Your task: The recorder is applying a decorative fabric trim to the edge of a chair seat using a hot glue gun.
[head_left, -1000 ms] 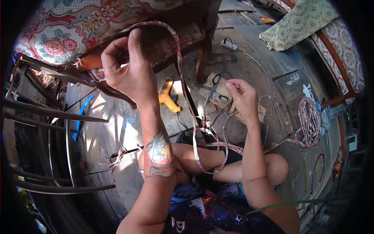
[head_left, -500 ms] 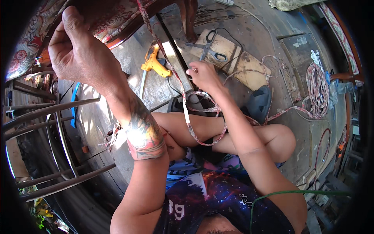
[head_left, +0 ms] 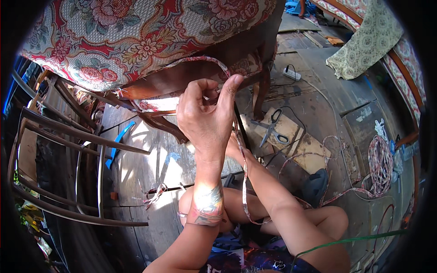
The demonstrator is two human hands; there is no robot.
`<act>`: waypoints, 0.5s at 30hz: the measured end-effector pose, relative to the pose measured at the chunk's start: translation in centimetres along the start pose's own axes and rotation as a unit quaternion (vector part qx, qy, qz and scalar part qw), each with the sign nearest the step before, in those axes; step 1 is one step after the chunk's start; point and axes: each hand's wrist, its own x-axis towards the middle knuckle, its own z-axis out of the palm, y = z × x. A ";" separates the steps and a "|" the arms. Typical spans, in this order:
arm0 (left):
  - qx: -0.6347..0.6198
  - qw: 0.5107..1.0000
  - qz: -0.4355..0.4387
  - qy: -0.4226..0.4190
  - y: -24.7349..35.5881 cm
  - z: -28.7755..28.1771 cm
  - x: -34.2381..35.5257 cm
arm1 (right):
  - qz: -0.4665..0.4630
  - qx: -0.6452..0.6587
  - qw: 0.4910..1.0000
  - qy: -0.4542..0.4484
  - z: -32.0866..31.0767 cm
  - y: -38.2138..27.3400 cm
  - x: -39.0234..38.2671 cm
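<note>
My left hand [head_left: 207,107] is raised in front of the chair, its fingers curled and its thumb against a patterned, fabric-covered cord [head_left: 209,58]. The cord lies along the lower edge of the floral chair upholstery [head_left: 132,41], bends down past my thumb and hangs to my lap. Farther down, my right hand [head_left: 234,148] is mostly hidden behind my left wrist. Its fingers do not show, so whatever they may hold cannot be made out. The yellow glue gun seen earlier is out of sight.
Black-handled scissors [head_left: 273,127] lie near a tan board [head_left: 309,152] on the wooden floor. At the right are a coil of covered cord [head_left: 380,166] and a dark sandal [head_left: 314,186]. A wooden rack [head_left: 102,182] stands left. A green cord [head_left: 350,240] crosses my right arm.
The view has tilted up, showing more of the chair. My left hand has come from the far left to the cord. The glue gun has gone from sight, and my right hand is now largely covered.
</note>
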 end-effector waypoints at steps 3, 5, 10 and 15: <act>-0.033 0.999 -0.030 -0.008 0.2 0.7 -0.3 | 0.012 0.023 0.999 -0.027 -1.7 2.0 -1.2; -0.091 0.994 -0.059 0.008 0.2 0.6 -0.1 | -0.027 0.075 0.996 -0.037 -3.5 2.6 -2.7; -0.218 0.972 -0.060 0.065 1.1 -0.4 0.1 | -0.018 0.065 0.991 0.113 -8.7 1.8 -8.4; -0.262 0.957 -0.120 0.029 1.1 -0.9 0.3 | 0.054 0.317 0.946 0.045 -10.1 5.8 -11.9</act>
